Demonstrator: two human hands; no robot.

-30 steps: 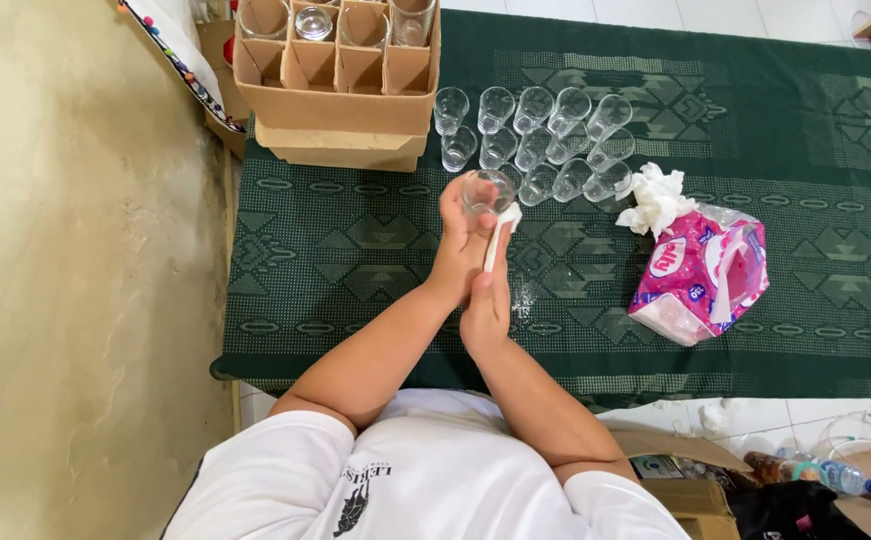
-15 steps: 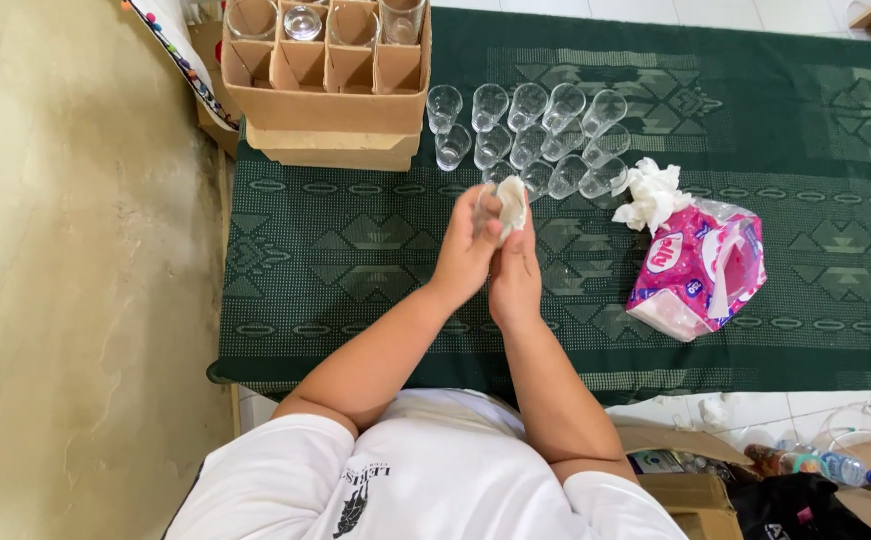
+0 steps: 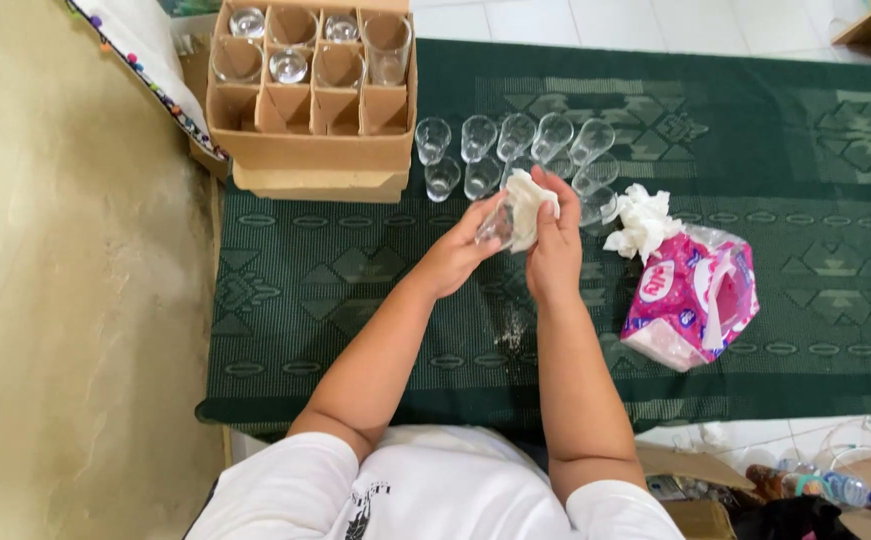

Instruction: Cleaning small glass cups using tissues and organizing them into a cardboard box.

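My left hand holds a clear drinking glass on its side above the green mat. My right hand presses a white tissue against and into the glass's mouth. Just beyond my hands, several more clear glasses stand in two rows on the mat. A pink tissue pack lies to the right of my right hand, with crumpled white tissues at its top.
A cardboard box with dividers sits at the mat's far left, several glasses in its cells. The green patterned mat covers the floor ahead. Tan floor lies left. A plastic bottle and cardboard lie near my right side.
My hands have shifted slightly right and up, and the tissue has gone from hanging beside the glass to being pushed over its mouth, with the glass tipped onto its side.
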